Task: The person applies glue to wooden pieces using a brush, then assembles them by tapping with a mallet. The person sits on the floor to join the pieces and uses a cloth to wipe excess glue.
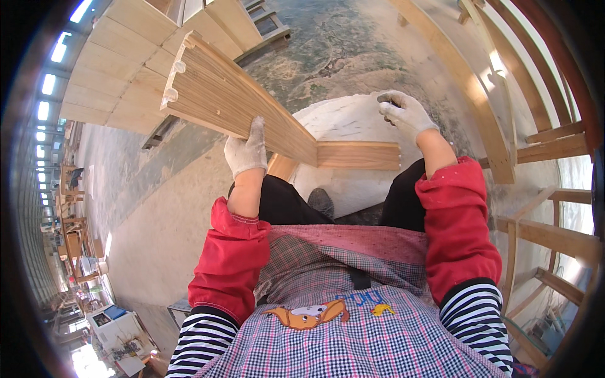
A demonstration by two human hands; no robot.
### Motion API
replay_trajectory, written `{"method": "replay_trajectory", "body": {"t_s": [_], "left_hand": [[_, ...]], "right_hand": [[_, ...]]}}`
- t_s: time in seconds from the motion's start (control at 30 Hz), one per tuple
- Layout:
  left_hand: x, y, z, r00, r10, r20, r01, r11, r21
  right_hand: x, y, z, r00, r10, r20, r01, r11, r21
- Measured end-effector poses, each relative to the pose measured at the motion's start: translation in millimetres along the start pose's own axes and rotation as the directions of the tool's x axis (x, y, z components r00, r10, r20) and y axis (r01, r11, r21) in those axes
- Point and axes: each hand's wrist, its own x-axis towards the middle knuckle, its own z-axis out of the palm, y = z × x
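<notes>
My left hand [247,151], in a pale work glove, is closed round the lower edge of a long wood-grained board [239,94], thumb on its face. The board is tilted, its far end raised toward the upper left, with pale round fittings along that end. Its near end meets a shorter wooden board [359,155] at an angle; whether they are joined I cannot tell. To the right, apart from both boards, is my gloved right hand [408,115]. Its fingers are curled toward the thumb, dark at the tips, and anything held in them is too small to make out.
Under the boards lies a whitish sheet [340,189] on the floor, between my knees. Stacked pale panels [116,75] stand at the upper left. Wooden frames [535,151] rise along the right side. A white machine or cabinet [120,334] is at the lower left.
</notes>
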Motion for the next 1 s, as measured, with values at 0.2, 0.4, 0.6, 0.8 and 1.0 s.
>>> {"method": "replay_trajectory", "body": {"t_s": [0.2, 0.4, 0.6, 0.8, 1.0], "left_hand": [[9, -11, 17, 0.992, -0.092, 0.088, 0.073, 0.976, 0.205], [17, -47, -3, 0.987, -0.109, 0.12, 0.133, 0.969, -0.21], [60, -79, 13, 0.953, -0.142, 0.267, 0.212, 0.943, -0.256], [37, -22, 0, 0.957, -0.126, 0.261, 0.245, 0.832, -0.497], [4, 68, 0, 0.987, 0.141, 0.074, -0.102, 0.919, -0.382]], "right_hand": [[-1, 6, -24, 0.959, -0.24, -0.148, 0.183, 0.929, -0.321], [-73, -40, -67, 0.952, -0.091, -0.291, 0.122, 0.988, 0.091], [-270, -59, -289, 0.564, 0.173, -0.808, -0.203, 0.977, 0.068], [-498, 2, -483, -0.097, 0.364, -0.926, 0.916, 0.397, 0.06], [-639, -34, -568, 0.11, 0.112, -0.988, 0.639, 0.753, 0.156]]}}
